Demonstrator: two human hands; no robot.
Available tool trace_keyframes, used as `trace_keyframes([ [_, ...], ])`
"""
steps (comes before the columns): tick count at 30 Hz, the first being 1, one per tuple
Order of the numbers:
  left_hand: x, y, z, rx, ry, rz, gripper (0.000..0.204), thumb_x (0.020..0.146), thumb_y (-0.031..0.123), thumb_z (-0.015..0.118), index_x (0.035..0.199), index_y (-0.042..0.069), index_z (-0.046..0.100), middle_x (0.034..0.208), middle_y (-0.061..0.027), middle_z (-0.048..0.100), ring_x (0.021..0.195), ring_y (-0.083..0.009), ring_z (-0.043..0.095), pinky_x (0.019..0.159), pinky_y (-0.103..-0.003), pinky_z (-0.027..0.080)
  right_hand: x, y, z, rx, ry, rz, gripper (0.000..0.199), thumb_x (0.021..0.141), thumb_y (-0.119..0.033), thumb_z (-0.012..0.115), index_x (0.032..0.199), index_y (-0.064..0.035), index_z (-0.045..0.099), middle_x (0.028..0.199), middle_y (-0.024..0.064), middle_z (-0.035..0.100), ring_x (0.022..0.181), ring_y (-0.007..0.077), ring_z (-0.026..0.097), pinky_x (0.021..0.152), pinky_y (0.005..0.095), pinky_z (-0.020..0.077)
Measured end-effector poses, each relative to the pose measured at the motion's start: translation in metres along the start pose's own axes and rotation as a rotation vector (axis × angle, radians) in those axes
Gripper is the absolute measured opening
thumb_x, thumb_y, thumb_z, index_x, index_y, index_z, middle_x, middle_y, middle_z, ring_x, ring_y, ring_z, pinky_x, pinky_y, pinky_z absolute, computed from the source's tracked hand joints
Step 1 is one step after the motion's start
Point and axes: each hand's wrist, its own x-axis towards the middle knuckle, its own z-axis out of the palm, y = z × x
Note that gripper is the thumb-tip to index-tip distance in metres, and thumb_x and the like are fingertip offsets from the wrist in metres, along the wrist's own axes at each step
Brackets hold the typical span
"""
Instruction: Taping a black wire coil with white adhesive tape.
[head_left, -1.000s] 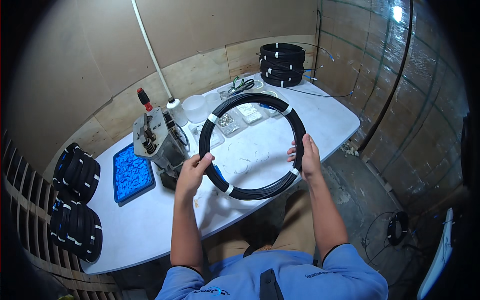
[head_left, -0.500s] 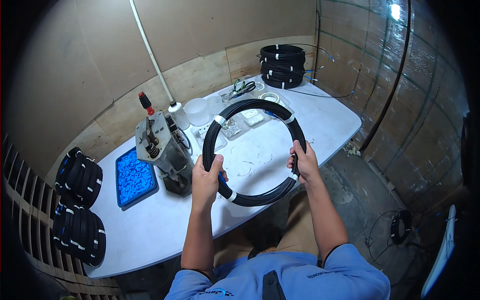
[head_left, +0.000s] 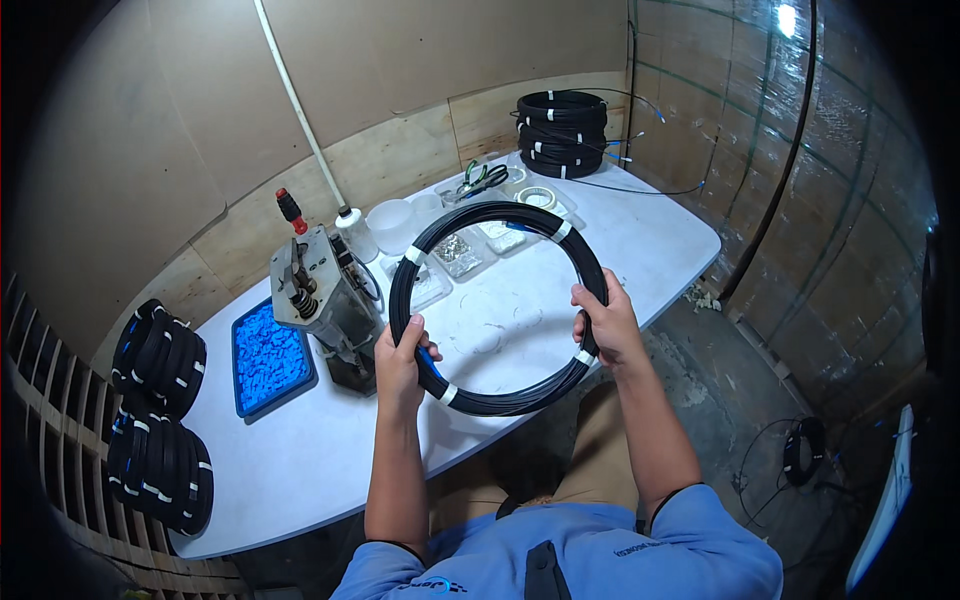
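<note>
Between my hands is a coil of black cable, tilted up above the table's front edge and bound with several white tape bands. My left hand grips its left side, thumb on top and fingers curled round; a short blue piece shows beside those fingers. On the opposite side my right hand is closed round the cable, above a lower tape band. Through the ring the white tabletop shows, along with small clear trays of metal parts.
Left of the coil stand a metal hand press and a blue tray of small blue parts. Bundled black coils sit at the far left. More coils are stacked at the back right. Pliers and a bottle stay behind.
The coil has turned slightly anticlockwise and shifted a little to the left. My left hand has moved left and slightly down with it; both hands keep hold.
</note>
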Motion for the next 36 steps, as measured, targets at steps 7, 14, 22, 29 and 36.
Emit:
trace_keyframes([
  [7,0.005,0.036,0.004,0.311,-0.207,0.353,0.029,0.091,0.022,0.072,0.106,-0.001,0.062,0.094,-0.0082,0.069,0.088,-0.0142,0.065,0.082,-0.028,0.050,0.027,-0.045,-0.018,-0.126,-0.245,-0.327,0.041,0.093,-0.014,0.068,0.129,-0.0027,0.050,0.082,0.0029,0.062,0.051,0.0074,0.055,0.043,0.0235,0.0447],
  [14,0.000,0.053,0.030,0.478,-0.183,0.300,0.017,0.084,0.011,0.075,0.091,0.002,0.062,0.061,0.0039,0.052,0.046,-0.0035,0.044,0.043,-0.022,0.033,0.039,-0.130,0.030,-0.631,-0.709,-0.308,0.048,0.085,-0.013,0.075,0.130,-0.0062,0.058,0.088,0.0030,0.065,0.070,0.0087,0.062,0.058,0.0230,0.0507],
  [22,0.010,0.029,0.003,0.116,-0.119,0.186,0.015,0.086,0.009,0.072,0.091,0.002,0.060,0.056,0.0023,0.047,0.042,-0.0075,0.041,0.043,-0.024,0.036,0.041,-0.021,-0.018,-0.117,-0.372,-0.238,0.063,0.094,-0.050,0.063,0.134,-0.0042,0.049,0.103,0.0122,0.065,0.091,0.0199,0.066,0.080,0.0345,0.0553],
  [29,0.028,0.010,-0.022,0.028,-0.084,0.093,0.021,0.088,0.017,0.074,0.085,0.008,0.055,0.060,0.0045,0.044,0.045,-0.0059,0.040,0.044,-0.024,0.035,0.001,0.025,0.006,0.070,-0.134,-0.250,0.053,0.097,-0.034,0.065,0.136,-0.0047,0.043,0.084,0.0045,0.057,0.063,0.0095,0.056,0.055,0.0258,0.0491],
  [36,0.026,0.004,-0.020,-0.058,-0.123,-0.015,0.023,0.091,0.020,0.071,0.102,0.008,0.054,0.064,0.0035,0.046,0.051,-0.0071,0.043,0.049,-0.025,0.040,0.000,-0.005,0.012,-0.149,-0.070,-0.166,0.067,0.094,-0.041,0.068,0.145,-0.0112,0.036,0.076,0.0002,0.052,0.051,0.0063,0.049,0.047,0.0222,0.0419],
])
